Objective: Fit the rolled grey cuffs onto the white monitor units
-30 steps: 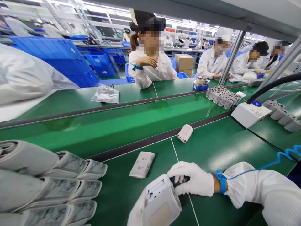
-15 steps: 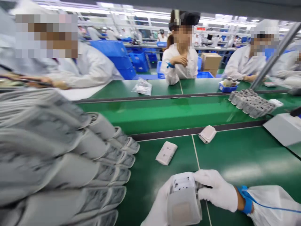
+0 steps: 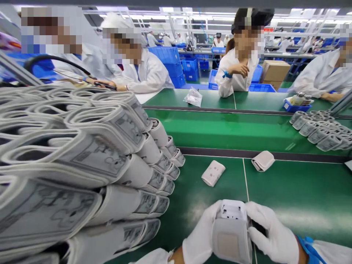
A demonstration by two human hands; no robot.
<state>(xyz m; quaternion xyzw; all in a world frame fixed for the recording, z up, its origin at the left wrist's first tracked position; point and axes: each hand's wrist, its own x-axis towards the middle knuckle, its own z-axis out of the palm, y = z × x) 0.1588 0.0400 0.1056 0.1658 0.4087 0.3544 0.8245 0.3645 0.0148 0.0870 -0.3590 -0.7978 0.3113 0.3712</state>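
Both my hands wear white gloves and hold one grey wrist blood pressure cuff (image 3: 228,244), rolled into a loop, above the green bench. A white plastic housing (image 3: 233,211) with small dark slots sits at its top, and a beige patch shows on its near face. My left hand (image 3: 202,231) is closed round the left side of the cuff. On the right side, my right hand (image 3: 271,231) pinches the edge between thumb and fingers; its fingertips are partly hidden behind the cuff. A blue wrist strap (image 3: 308,249) is on my right wrist.
Rolled grey cuffs (image 3: 90,154) with printed drawings are stacked high at left. Two folded pale pieces, one spotted (image 3: 213,173) and one plain (image 3: 263,161), lie ahead. Beyond the green belt (image 3: 220,128), more cuffs (image 3: 324,130) stand at right. Several co-workers sit opposite.
The view has swung left, so the stack and bench items appear further right. Both hands still hold the cuff, and more of the left glove and wrist shows now.
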